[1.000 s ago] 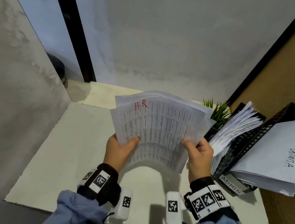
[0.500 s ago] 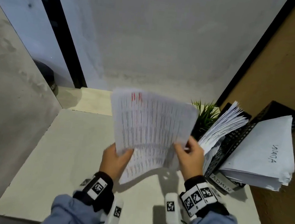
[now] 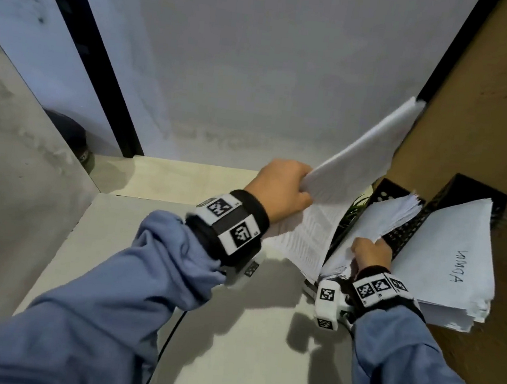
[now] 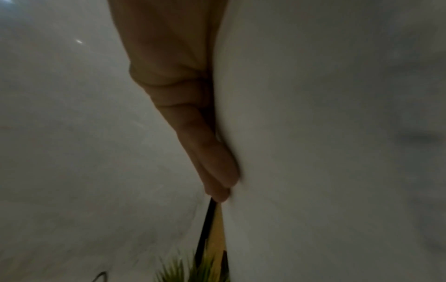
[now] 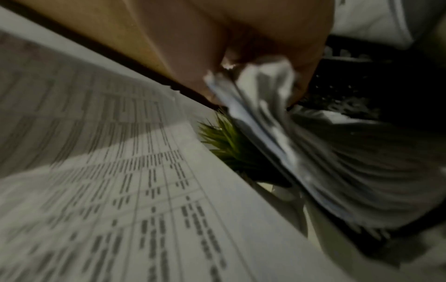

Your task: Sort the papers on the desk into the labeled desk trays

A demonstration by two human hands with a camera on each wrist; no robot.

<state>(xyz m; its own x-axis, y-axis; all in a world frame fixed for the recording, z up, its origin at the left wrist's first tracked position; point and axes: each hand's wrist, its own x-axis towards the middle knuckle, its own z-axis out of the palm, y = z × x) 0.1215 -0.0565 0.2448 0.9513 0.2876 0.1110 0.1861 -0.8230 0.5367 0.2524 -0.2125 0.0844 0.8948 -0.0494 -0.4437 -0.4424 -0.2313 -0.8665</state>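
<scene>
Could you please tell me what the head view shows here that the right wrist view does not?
Only the head view shows the left hand gripping the printed sheets, the stack marked ADMIN, both blue sleeves and the desk. Only the right wrist view shows the right hand's fingers pinching the filed papers close up. Both show the printed table, the small green plant and the black tray.

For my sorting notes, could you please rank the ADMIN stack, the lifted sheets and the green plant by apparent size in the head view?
1. ADMIN stack
2. lifted sheets, close to it
3. green plant, mostly hidden
</scene>
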